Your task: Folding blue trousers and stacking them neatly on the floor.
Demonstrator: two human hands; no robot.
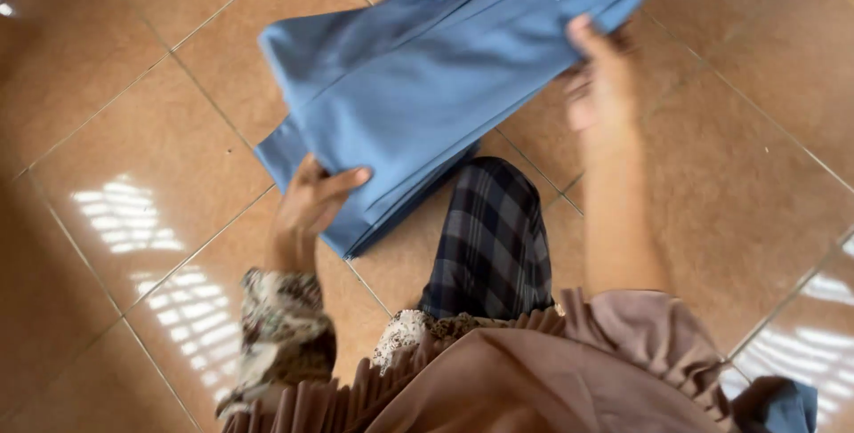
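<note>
Folded blue cotton garment (427,86) was held up over the glossy tan tiled floor (133,131), between both hands. Left hand (311,202) gripped the garment's lower corner, thumb on top of the cloth, fingers under it, grip closed on the fabric. Right hand (600,77) gripped the opposite upper end near the garment's narrow edge, thumb over the top; it was motion-blurred, fingers partly hidden behind the cloth, but the grip was closed on it. Garment hung tilted between the two grips, higher at the right grip, layers stacked at the edge by the left grip. Below the left grip, a patterned floral sleeve (280,326). Between the grips and nearer the body, dark plaid cloth (494,237) over the leg, then a pleated mauve garment (534,371).
</note>
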